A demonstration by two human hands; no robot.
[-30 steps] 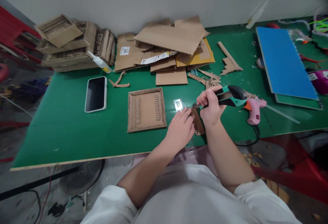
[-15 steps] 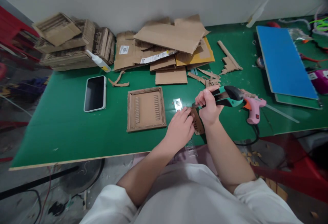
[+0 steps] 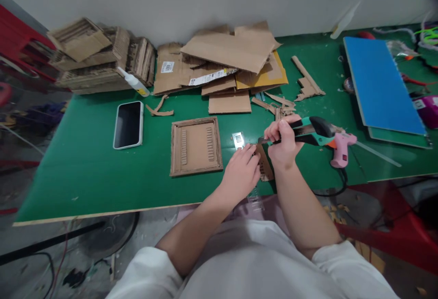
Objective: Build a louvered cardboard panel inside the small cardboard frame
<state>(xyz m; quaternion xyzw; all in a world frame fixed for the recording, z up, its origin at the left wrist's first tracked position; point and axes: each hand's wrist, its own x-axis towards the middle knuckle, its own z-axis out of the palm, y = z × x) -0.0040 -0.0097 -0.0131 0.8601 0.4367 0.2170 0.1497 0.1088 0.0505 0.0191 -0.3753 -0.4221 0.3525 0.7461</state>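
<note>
My right hand is closed round the black and teal handle of a utility knife. Its blade points left, touching or just over a small cardboard piece with a row of dark slots. My left hand lies with fingers stretched out and pressed down at the left edge of that piece, fingertips close to the blade. Under this hand runs what looks like a clear ruler, its far end showing beyond the fingers and its near end at the table edge. Left of it rests a square cardboard tray with two ridged strips inside.
A phone lies on the left of the green table. Stacked cardboard frames, a glue bottle and cardboard sheets line the back. On the right are a pink glue gun and a blue board.
My right hand and the knife have moved slightly to the right, drawing the blade away from my left fingertips. My left hand stays pressed in place.
</note>
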